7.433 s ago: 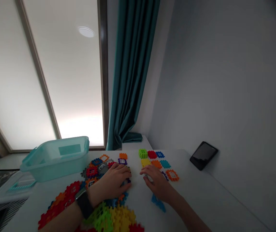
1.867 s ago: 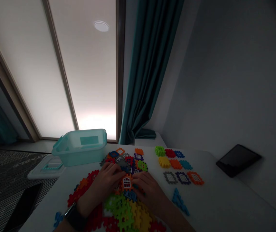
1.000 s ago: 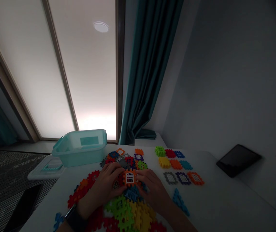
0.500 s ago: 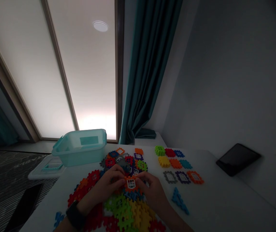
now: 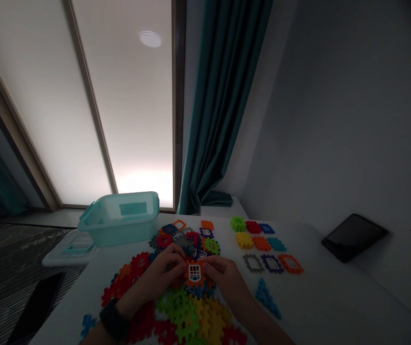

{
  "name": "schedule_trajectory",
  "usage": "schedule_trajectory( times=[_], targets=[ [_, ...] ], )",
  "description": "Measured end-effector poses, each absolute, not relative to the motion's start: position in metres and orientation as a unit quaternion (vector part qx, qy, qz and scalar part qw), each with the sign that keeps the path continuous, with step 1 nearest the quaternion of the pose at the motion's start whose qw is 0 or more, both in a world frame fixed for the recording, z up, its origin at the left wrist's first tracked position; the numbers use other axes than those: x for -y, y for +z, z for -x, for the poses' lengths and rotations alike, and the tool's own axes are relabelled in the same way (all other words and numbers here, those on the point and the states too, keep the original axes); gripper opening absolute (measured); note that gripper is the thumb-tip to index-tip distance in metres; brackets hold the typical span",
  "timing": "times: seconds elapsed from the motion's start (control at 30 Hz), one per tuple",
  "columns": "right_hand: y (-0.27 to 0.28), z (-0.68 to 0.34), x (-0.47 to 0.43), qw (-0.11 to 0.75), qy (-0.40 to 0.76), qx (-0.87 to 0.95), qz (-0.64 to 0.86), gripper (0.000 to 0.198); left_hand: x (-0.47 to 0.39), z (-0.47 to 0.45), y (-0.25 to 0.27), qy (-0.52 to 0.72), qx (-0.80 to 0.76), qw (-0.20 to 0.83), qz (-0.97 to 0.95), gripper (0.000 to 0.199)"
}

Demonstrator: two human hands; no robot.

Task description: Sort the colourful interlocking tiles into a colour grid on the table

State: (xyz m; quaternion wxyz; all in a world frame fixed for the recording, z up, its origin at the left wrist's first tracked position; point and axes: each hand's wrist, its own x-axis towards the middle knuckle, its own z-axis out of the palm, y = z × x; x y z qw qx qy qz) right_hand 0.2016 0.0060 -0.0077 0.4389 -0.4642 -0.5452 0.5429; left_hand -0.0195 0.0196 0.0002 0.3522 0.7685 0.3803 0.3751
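Observation:
An orange notched building tile [image 5: 194, 273] with a white barred window is held up above the pile, its face toward me. My left hand [image 5: 165, 270] pinches its left edge, and my right hand [image 5: 223, 278] grips the right edge between thumb and fingers. Beneath lie loose tiles: red ones [image 5: 119, 287] to the left, green ones [image 5: 180, 306] and yellow ones [image 5: 210, 318] nearer me. Beyond my hands is a mixed heap of tiles [image 5: 180, 239]. A dark watch [image 5: 113, 318] sits on my left wrist.
Right of the pile, sorted tiles [image 5: 262, 243] lie in rows by colour, the green and yellow stacked. Nearer is a blue triangular piece [image 5: 268, 299]. A teal bin [image 5: 122, 235] stands at the back left beside its lid [image 5: 64, 254]. A black tablet [image 5: 354, 237] is at the far right.
The orange window tile has tipped upright, so its face shows more fully. Both hands keep their grip and have barely shifted.

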Motion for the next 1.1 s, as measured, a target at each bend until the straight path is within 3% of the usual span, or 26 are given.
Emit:
schedule_trajectory(
  times=[0.13, 0.33, 0.43, 0.63, 0.8, 0.9, 1.1],
  targets=[
    [-0.014, -0.201, -0.006, 0.446, 0.477, 0.595, 0.469, 0.049, -0.017, 0.018, 0.001, 0.379, -0.38, 0.354, -0.766, 0.036],
    [-0.022, -0.203, 0.0, 0.516, 0.144, 0.743, 0.402, 0.023, -0.012, 0.016, 0.004, 0.379, -0.366, 0.324, -0.786, 0.029],
    [-0.023, -0.205, 0.003, 0.52, 0.068, 0.776, 0.351, 0.018, -0.012, 0.016, 0.004, 0.368, -0.348, 0.325, -0.799, 0.029],
    [-0.024, -0.209, 0.004, 0.517, 0.009, 0.808, 0.28, 0.032, -0.009, 0.016, 0.005, 0.358, -0.317, 0.362, -0.8, 0.036],
    [-0.024, -0.21, 0.004, 0.499, -0.011, 0.824, 0.267, 0.035, -0.008, 0.017, 0.003, 0.374, -0.32, 0.374, -0.786, 0.024],
    [-0.025, -0.209, 0.003, 0.495, -0.008, 0.81, 0.314, 0.029, -0.01, 0.019, 0.0, 0.39, -0.344, 0.296, -0.801, 0.02],
    [-0.032, -0.206, -0.002, 0.473, 0.03, 0.812, 0.342, 0.02, -0.016, 0.022, -0.008, 0.391, -0.39, 0.101, -0.828, 0.039]
  ],
)
